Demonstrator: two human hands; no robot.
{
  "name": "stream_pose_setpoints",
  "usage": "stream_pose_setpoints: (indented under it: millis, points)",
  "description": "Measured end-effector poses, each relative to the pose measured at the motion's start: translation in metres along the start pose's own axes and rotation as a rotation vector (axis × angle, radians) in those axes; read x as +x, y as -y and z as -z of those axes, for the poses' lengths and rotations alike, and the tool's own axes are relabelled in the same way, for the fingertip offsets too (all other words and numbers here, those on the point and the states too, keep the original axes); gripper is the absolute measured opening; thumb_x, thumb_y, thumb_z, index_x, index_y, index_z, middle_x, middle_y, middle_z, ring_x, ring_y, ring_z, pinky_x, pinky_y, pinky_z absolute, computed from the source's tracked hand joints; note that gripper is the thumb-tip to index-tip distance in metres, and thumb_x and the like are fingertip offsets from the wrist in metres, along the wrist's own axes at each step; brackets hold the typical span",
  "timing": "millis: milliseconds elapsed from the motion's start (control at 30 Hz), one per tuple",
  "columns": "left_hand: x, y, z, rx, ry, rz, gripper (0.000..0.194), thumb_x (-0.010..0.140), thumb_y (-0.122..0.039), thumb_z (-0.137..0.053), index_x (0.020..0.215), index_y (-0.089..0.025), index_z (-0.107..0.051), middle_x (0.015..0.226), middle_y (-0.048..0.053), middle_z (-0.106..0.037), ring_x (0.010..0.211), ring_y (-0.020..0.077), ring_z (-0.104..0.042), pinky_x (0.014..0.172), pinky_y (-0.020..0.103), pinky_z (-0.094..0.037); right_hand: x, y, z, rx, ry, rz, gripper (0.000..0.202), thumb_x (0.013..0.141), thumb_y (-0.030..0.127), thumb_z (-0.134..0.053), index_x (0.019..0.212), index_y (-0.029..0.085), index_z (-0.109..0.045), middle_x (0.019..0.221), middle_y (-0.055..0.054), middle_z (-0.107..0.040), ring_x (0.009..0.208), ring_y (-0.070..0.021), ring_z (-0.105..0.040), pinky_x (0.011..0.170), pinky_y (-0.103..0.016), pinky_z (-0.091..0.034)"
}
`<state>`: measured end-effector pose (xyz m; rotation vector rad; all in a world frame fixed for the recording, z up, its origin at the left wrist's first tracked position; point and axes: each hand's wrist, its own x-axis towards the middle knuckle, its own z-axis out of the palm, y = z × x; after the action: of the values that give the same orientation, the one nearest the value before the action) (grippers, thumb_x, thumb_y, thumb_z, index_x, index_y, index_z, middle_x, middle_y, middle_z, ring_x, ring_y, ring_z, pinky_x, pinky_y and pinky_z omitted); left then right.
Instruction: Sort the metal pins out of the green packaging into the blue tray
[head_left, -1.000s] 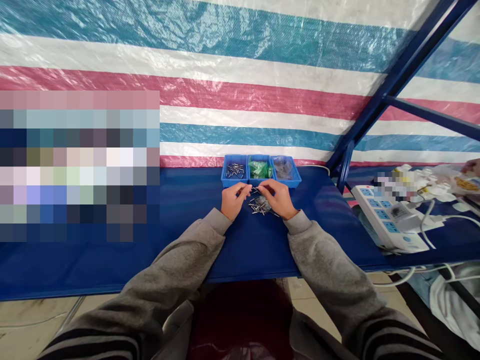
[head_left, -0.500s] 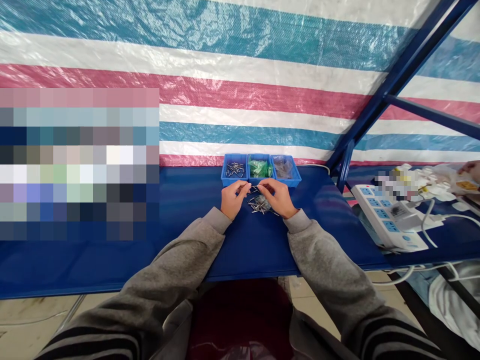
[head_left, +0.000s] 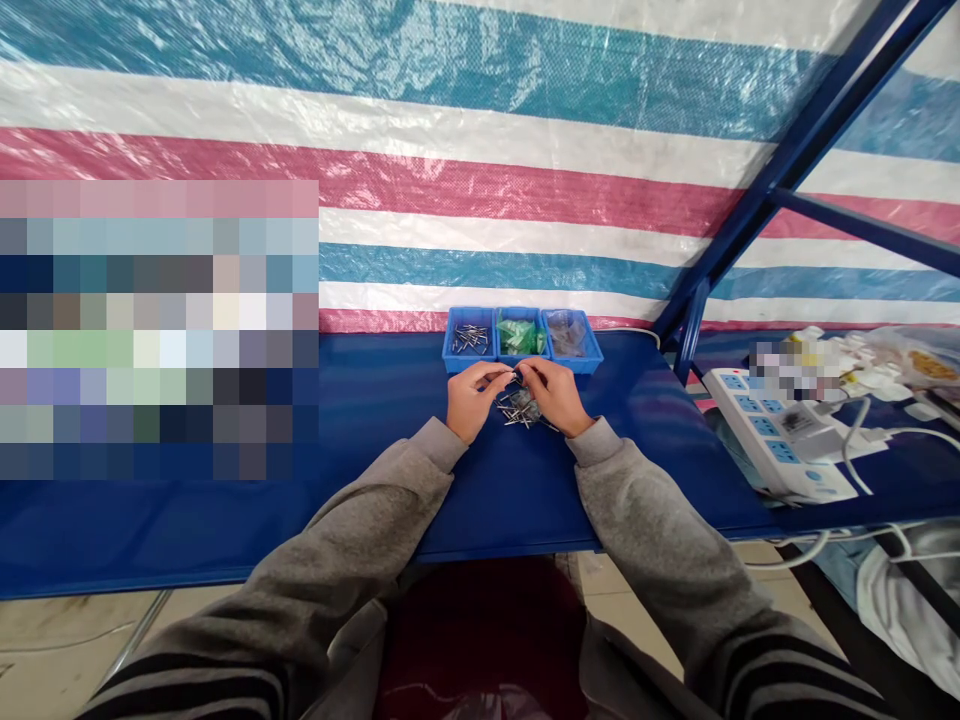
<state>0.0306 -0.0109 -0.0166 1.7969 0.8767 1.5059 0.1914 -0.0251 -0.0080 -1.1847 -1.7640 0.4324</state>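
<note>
My left hand (head_left: 471, 400) and my right hand (head_left: 556, 396) meet fingertip to fingertip over the blue table, just in front of the bins. Both are closed in a pinch around something too small to make out. Under and between them lies a loose pile of thin metal pins (head_left: 517, 410), with a bit of clear plastic by it. Behind the hands three blue bins stand side by side: the left bin (head_left: 469, 360) holds similar metal pins, the middle one green plastic bags (head_left: 517, 335), the right one clear plastic bags (head_left: 566, 335).
On the right, a white power strip (head_left: 765, 430) with plugs and cables lies near white parts and a plastic bag (head_left: 926, 360). A blue metal frame (head_left: 731, 240) slants up there. Striped sheeting (head_left: 480, 180) hangs behind the table (head_left: 390, 400). The left side is pixelated.
My left hand has moved slightly right, closing the gap to my right hand. The thin pin seen between the fingertips is now mostly hidden. Another person's hand at the far right has left view.
</note>
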Motion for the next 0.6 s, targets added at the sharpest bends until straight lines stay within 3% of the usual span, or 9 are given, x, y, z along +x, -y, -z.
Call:
stream_pose_setpoints:
  millis: [167,300,467,600]
  points:
    - [-0.0033,0.0001,-0.004,0.284,0.087,-0.337,0.022,0.095,-0.029,-0.053,0.091,-0.016,-0.071,0.091,0.007,-0.071,0.084,0.0154,-0.066,0.077,0.028,-0.054,0.0012,-0.0022,0.0034,-0.015,-0.115,-0.063,0.039,0.095,0.046,-0.041,0.086,0.017,-0.067,0.067,-0.003,-0.061,0.059,-0.0163,-0.056,0.059,-0.028,-0.042]
    - [-0.0043,0.0009,-0.0053,0.376,0.116,-0.437,0.022,0.097,-0.027,-0.05,0.095,-0.016,-0.07,0.096,0.009,-0.07,0.09,0.0164,-0.066,0.084,0.03,-0.054,0.0011,-0.0013,0.0035,-0.025,-0.114,-0.07,0.041,0.095,0.047,-0.041,0.086,0.017,-0.067,0.066,-0.003,-0.062,0.059,-0.0158,-0.056,0.059,-0.027,-0.042]
    - [-0.0064,-0.0009,-0.0042,0.33,0.133,-0.384,0.027,0.099,-0.028,-0.044,0.1,-0.015,-0.068,0.1,0.009,-0.07,0.088,0.0158,-0.067,0.083,0.029,-0.054,0.0007,0.0005,0.0028,-0.032,-0.106,-0.076,0.043,0.095,0.05,-0.04,0.087,0.017,-0.067,0.067,-0.003,-0.062,0.059,-0.0153,-0.056,0.059,-0.026,-0.043]
    - [-0.0088,0.0003,-0.0035,0.21,0.172,-0.179,0.036,0.101,-0.036,-0.036,0.109,-0.017,-0.065,0.089,0.005,-0.07,0.057,0.0093,-0.062,0.065,0.024,-0.054,0.0008,0.0001,0.0029,-0.025,-0.112,-0.068,0.043,0.095,0.05,-0.04,0.085,0.018,-0.068,0.065,-0.002,-0.061,0.059,-0.0152,-0.055,0.058,-0.026,-0.042]
